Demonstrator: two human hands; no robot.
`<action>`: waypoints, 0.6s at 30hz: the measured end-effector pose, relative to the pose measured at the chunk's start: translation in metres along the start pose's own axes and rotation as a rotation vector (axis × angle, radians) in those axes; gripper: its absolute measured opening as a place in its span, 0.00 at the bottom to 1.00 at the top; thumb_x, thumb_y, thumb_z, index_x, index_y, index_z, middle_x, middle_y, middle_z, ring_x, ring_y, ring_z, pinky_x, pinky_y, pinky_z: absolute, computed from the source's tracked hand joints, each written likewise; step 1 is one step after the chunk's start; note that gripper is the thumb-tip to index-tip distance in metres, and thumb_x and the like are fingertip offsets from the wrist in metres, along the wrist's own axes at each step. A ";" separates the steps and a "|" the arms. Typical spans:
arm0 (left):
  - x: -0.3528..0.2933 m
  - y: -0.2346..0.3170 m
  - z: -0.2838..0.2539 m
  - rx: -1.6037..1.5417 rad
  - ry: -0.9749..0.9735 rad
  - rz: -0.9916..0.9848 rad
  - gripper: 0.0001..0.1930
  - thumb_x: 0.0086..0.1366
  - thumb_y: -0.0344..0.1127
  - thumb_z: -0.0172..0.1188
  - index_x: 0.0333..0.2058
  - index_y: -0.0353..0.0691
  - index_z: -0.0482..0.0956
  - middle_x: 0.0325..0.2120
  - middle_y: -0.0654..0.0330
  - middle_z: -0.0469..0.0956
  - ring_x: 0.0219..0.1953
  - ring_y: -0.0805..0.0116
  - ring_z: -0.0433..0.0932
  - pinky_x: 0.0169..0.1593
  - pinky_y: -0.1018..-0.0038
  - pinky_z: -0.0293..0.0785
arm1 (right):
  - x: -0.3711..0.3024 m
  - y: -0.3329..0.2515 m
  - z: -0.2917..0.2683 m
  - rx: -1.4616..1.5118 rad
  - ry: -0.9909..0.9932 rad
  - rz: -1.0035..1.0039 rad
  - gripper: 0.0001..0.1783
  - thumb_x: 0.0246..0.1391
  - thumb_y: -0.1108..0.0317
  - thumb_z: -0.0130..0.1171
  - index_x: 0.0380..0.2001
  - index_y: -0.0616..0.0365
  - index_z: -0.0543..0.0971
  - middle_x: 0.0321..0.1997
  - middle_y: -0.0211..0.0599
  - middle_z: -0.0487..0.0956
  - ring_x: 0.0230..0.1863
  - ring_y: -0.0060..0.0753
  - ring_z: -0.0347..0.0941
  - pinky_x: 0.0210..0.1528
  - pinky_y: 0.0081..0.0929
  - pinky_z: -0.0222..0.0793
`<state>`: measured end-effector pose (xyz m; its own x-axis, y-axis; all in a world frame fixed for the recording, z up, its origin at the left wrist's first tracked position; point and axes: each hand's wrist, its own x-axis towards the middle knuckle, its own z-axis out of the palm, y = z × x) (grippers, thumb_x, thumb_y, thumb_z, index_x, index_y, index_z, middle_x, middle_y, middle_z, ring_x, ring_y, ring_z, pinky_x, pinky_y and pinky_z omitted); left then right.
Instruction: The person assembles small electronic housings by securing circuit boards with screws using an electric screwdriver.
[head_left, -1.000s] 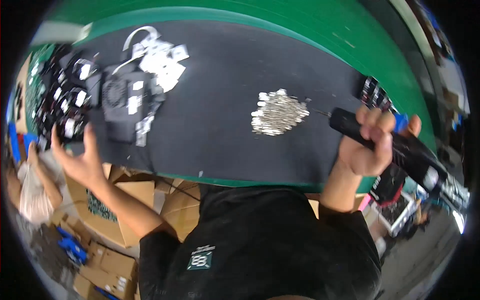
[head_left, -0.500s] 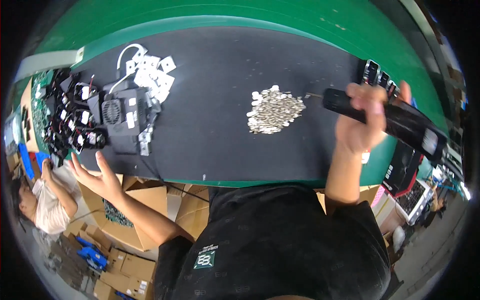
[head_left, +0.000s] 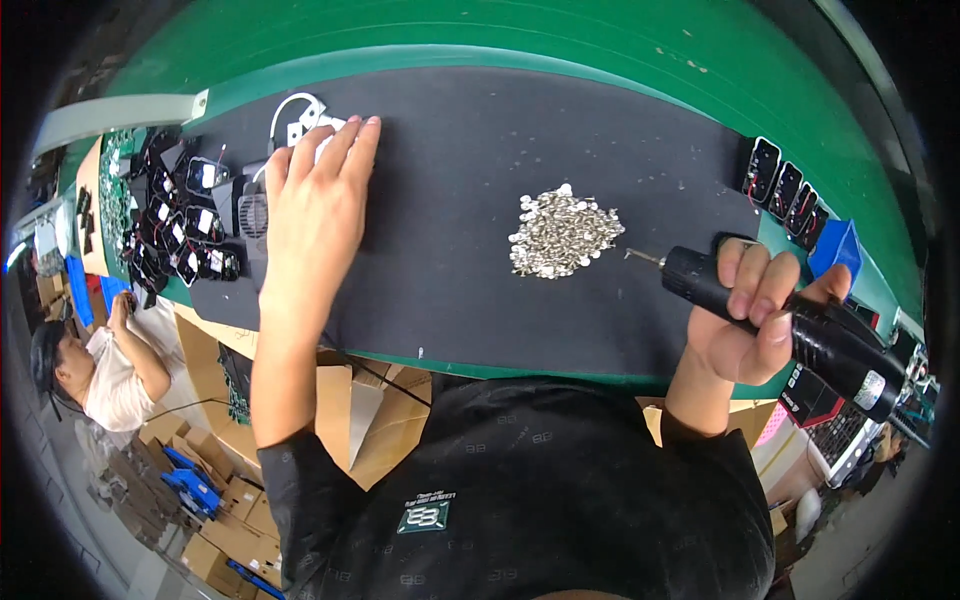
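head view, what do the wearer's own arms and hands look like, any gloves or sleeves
The left hand and right hand wear no gloves, and the forearms are bare. Short black sleeves belong to a black shirt with faint repeated markings and a small green-and-white patch.

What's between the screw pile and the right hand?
In the head view: the front of a black electric screwdriver, its bit, then a sliver of black mat.
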<state>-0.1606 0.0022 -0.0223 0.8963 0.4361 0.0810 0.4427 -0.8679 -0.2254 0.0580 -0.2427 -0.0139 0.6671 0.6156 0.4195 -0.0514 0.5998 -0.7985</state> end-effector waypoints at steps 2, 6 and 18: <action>0.017 -0.007 0.008 -0.075 -0.092 0.011 0.21 0.58 0.29 0.58 0.52 0.44 0.76 0.47 0.62 0.77 0.49 0.62 0.74 0.54 0.63 0.65 | -0.006 -0.004 -0.005 -0.013 0.037 -0.011 0.30 0.55 0.66 0.57 0.61 0.38 0.64 0.24 0.19 0.63 0.24 0.16 0.59 0.36 0.23 0.55; 0.031 -0.015 0.004 -0.121 -0.129 0.089 0.14 0.54 0.30 0.62 0.42 0.43 0.79 0.37 0.60 0.79 0.42 0.60 0.76 0.48 0.64 0.66 | -0.020 -0.012 -0.013 0.024 0.007 0.064 0.35 0.54 0.65 0.61 0.63 0.35 0.59 0.23 0.20 0.65 0.24 0.18 0.62 0.35 0.25 0.59; 0.116 0.109 -0.021 -1.041 -0.199 0.044 0.09 0.55 0.25 0.67 0.35 0.32 0.79 0.34 0.57 0.82 0.38 0.68 0.83 0.45 0.74 0.78 | -0.038 -0.006 -0.034 0.248 -0.028 -0.079 0.34 0.40 0.86 0.63 0.52 0.56 0.65 0.23 0.33 0.72 0.23 0.31 0.71 0.30 0.31 0.70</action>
<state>-0.0073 -0.0469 -0.0171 0.9331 0.3485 -0.0890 0.3002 -0.6183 0.7263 0.0583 -0.2876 -0.0399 0.6559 0.5735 0.4908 -0.1827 0.7515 -0.6339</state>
